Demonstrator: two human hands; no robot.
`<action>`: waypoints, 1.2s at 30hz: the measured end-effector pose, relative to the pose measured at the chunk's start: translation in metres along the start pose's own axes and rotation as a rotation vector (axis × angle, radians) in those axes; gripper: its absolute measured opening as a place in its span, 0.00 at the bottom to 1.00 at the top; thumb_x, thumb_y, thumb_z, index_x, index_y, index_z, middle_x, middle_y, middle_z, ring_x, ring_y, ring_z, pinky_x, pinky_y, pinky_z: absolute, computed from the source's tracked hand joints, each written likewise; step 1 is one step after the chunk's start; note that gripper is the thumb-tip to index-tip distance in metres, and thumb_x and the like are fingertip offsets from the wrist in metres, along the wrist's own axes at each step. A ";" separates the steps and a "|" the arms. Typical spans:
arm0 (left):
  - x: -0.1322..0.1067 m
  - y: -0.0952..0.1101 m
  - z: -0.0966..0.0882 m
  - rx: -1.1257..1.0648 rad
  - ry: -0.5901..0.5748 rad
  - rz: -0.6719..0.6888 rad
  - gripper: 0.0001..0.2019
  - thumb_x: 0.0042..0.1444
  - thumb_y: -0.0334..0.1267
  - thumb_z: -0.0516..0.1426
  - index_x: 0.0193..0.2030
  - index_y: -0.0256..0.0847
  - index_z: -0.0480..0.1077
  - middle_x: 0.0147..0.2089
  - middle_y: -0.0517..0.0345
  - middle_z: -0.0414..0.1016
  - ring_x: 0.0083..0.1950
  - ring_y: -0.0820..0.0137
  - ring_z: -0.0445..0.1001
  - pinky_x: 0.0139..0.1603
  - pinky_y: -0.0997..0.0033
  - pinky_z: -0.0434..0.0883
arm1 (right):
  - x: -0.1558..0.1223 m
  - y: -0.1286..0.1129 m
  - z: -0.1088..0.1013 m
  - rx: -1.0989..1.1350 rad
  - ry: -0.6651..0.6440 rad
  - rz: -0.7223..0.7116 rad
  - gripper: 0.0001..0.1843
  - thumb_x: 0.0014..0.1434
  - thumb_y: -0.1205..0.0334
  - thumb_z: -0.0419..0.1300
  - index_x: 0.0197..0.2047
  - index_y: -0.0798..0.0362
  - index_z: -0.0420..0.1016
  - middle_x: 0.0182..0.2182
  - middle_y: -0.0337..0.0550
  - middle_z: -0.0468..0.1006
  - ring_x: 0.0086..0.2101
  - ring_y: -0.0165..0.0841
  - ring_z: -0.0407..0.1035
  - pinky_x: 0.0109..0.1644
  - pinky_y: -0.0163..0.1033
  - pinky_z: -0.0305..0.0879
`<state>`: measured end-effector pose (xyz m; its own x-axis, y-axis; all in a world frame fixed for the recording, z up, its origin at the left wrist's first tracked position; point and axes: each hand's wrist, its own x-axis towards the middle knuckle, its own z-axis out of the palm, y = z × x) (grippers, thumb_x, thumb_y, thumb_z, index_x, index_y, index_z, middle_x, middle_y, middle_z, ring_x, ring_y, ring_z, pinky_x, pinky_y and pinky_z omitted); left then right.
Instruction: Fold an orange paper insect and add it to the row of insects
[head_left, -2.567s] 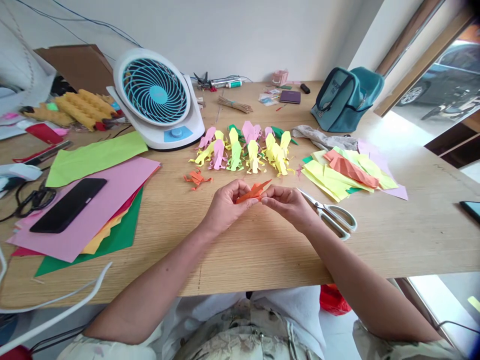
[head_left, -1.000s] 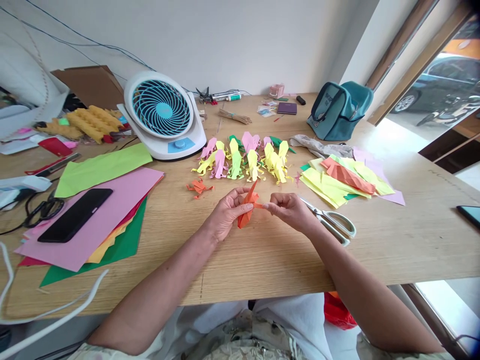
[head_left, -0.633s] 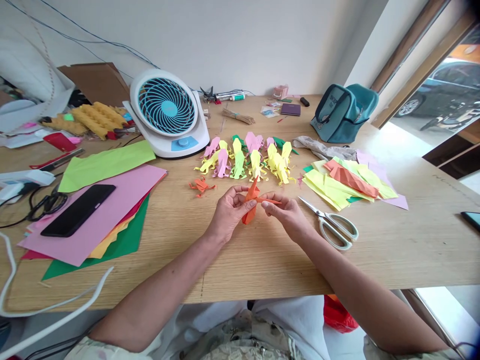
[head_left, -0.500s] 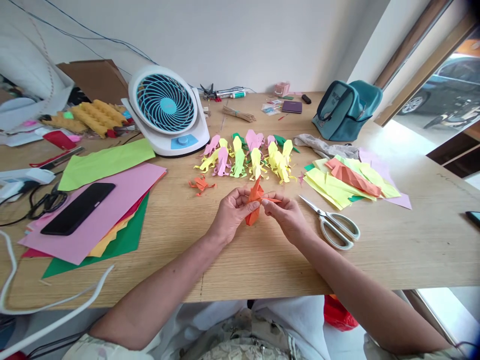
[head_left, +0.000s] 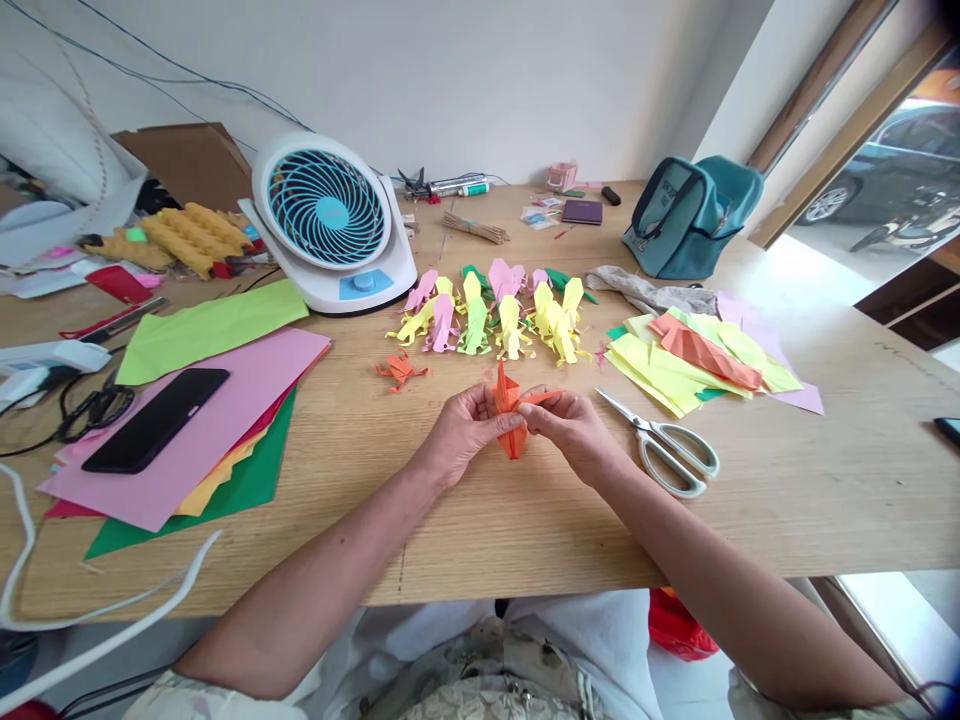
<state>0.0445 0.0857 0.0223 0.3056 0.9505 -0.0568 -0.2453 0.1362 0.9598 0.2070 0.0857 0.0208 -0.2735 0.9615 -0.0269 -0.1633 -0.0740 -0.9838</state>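
My left hand (head_left: 463,432) and my right hand (head_left: 571,428) meet over the middle of the wooden table (head_left: 525,510), both pinching an orange folded paper figure (head_left: 510,398) held upright between the fingertips. One thin flap of it points right over my right fingers. Just beyond lies a row of finished paper figures (head_left: 495,315) in yellow, pink and green. A small orange paper figure (head_left: 400,369) lies alone to the left of them.
Scissors (head_left: 664,443) lie right of my right hand. Folded yellow and orange papers (head_left: 697,355) sit further right. Coloured sheets (head_left: 225,400) with a black phone (head_left: 156,419) lie left. A white and blue fan (head_left: 330,220) and a teal bag (head_left: 690,215) stand behind.
The orange figure was turned from lying sideways to standing upright between my hands. My fingers closed in tighter around its middle and the hands drew together.
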 end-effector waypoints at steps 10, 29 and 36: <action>0.001 -0.003 -0.005 0.163 -0.035 0.111 0.19 0.43 0.46 0.71 0.35 0.37 0.71 0.32 0.63 0.69 0.35 0.75 0.68 0.39 0.75 0.67 | -0.002 0.002 -0.001 -0.095 0.042 -0.087 0.22 0.49 0.41 0.69 0.29 0.53 0.73 0.25 0.39 0.73 0.29 0.32 0.66 0.33 0.38 0.61; 0.000 -0.006 0.000 0.256 0.017 0.228 0.15 0.51 0.45 0.67 0.32 0.36 0.72 0.30 0.63 0.71 0.33 0.76 0.67 0.37 0.76 0.66 | -0.002 0.006 0.002 -0.146 0.010 -0.160 0.22 0.54 0.41 0.66 0.31 0.53 0.70 0.25 0.37 0.71 0.29 0.30 0.65 0.34 0.36 0.62; 0.003 -0.010 -0.005 -0.097 0.070 -0.002 0.17 0.46 0.43 0.71 0.39 0.38 0.76 0.38 0.59 0.78 0.38 0.73 0.73 0.41 0.74 0.70 | 0.000 0.007 0.001 -0.093 -0.017 -0.133 0.22 0.53 0.42 0.67 0.35 0.53 0.70 0.28 0.39 0.74 0.29 0.30 0.67 0.35 0.36 0.65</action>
<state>0.0433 0.0881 0.0114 0.2416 0.9670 -0.0811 -0.3334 0.1612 0.9289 0.2048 0.0851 0.0143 -0.2710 0.9566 0.1072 -0.1107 0.0796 -0.9907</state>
